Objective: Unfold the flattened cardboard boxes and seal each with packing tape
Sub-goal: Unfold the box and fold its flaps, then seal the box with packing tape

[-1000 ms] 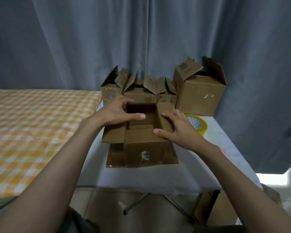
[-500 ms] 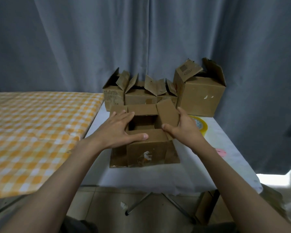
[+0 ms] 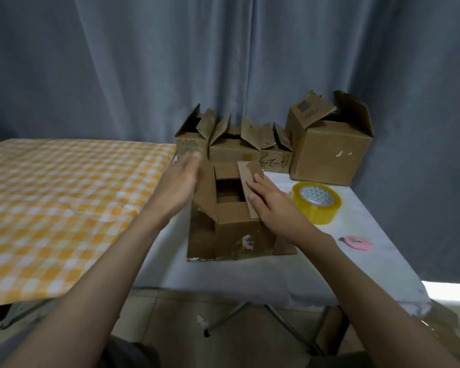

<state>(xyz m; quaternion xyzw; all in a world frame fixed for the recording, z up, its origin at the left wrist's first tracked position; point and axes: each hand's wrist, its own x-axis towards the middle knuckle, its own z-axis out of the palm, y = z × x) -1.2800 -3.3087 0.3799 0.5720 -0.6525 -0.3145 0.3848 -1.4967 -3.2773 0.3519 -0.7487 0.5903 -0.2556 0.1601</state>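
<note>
A small brown cardboard box stands on a flat piece of cardboard on the white table, its top partly open. My right hand presses the right top flap down with flat fingers. My left hand is at the box's left side with fingers straight against the raised left flap; the contact is blurred. A roll of yellowish packing tape lies just right of the box.
Several unfolded boxes with open flaps and a bigger box line the table's back edge before a grey curtain. A pink tape cutter lies at the right. An orange checked cloth covers the surface at left.
My right hand moved from gripping the upright right flap to pressing it down over the opening. My left hand left the near flap and swung out to the left flap.
</note>
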